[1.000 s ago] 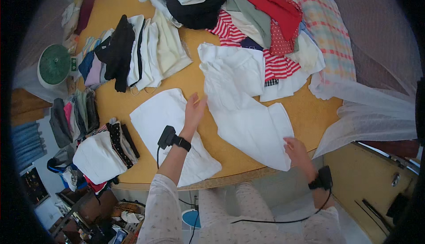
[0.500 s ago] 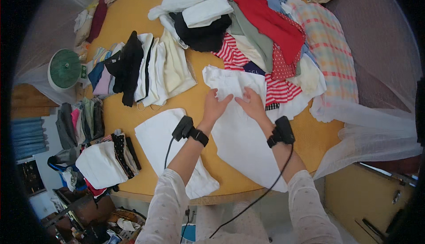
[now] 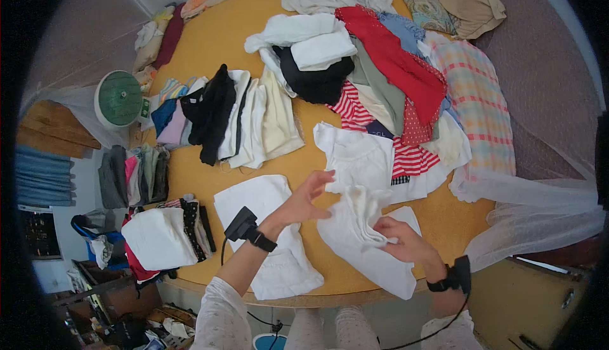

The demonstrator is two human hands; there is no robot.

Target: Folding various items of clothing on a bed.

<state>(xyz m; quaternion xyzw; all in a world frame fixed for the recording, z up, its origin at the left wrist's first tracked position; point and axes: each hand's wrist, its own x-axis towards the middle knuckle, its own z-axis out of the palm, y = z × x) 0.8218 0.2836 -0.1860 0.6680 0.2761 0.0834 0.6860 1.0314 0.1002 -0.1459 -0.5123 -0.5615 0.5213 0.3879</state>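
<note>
A white garment [image 3: 374, 264] lies near the front edge of the table, its upper part gathered into loose folds. My right hand [image 3: 404, 239] pinches the right side of these folds between thumb and fingers. Just left of the folds hovers my left hand [image 3: 303, 203], fingers apart and nothing in it. Right behind lies another white piece of clothing [image 3: 358, 156] with a gathered section, spread flat. To the left, a folded white garment [image 3: 269, 236] rests on the yellow tabletop.
A mixed clothes heap with a red garment [image 3: 399, 58] fills the back right, beside a plaid bundle [image 3: 476, 102]. Folded cream and white clothes [image 3: 273, 118] stand in a row at back left, near a green fan [image 3: 120, 99]. A folded stack [image 3: 158, 239] sits at the left edge.
The near garment's upper part has been gathered into folds. My right hand moved down and right and now grips it; my left hand moved lower, staying open. The view has shifted.
</note>
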